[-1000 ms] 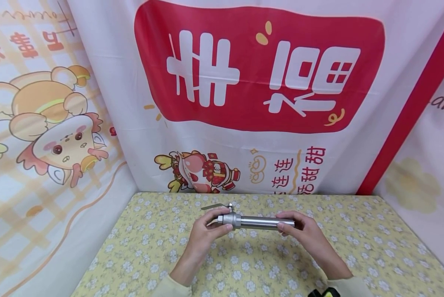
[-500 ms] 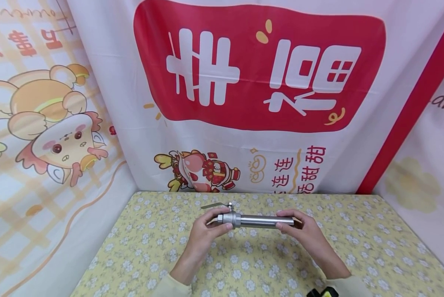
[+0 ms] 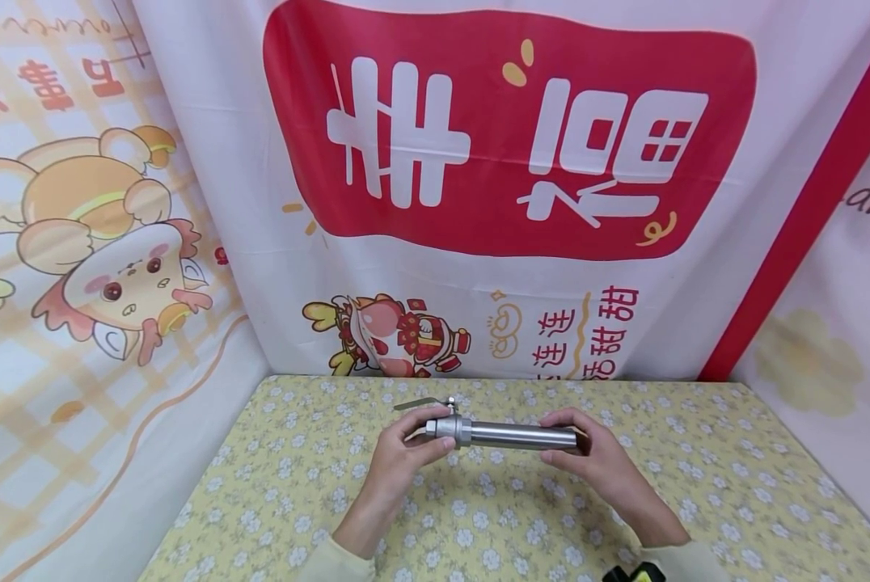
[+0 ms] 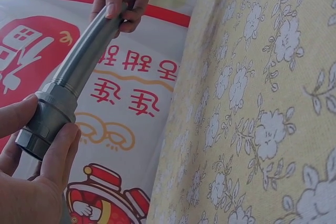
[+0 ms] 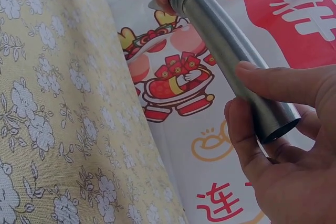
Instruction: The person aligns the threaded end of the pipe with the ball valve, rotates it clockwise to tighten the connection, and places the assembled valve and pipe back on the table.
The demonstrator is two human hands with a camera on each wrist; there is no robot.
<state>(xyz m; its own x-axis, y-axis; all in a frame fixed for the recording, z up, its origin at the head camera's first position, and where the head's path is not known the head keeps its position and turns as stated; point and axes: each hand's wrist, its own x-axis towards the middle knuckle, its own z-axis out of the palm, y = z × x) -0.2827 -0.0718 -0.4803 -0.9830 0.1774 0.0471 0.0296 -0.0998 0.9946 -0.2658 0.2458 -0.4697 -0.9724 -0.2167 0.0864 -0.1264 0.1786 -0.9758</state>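
My left hand grips a metal ball valve, thumb on the near side and fingers round the far side. The valve's flat lever sticks out to the left behind the fingers. A smooth steel pipe runs rightward from the valve, joined to it end to end. Round the pipe's free end is my right hand. In the right wrist view its thumb and index finger touch the pipe near its open, hollow end. Pipe and valve are held above the table.
A yellow cloth with white flowers covers the table. Behind it hangs a white and red printed curtain, and further printed cloth stands along the left side. A black and yellow wrist device sits at the right sleeve.
My right hand's thumb has dropped lower on the pipe's near side and its fingers have shifted slightly around the free end. The left hand and the valve stay where they were.
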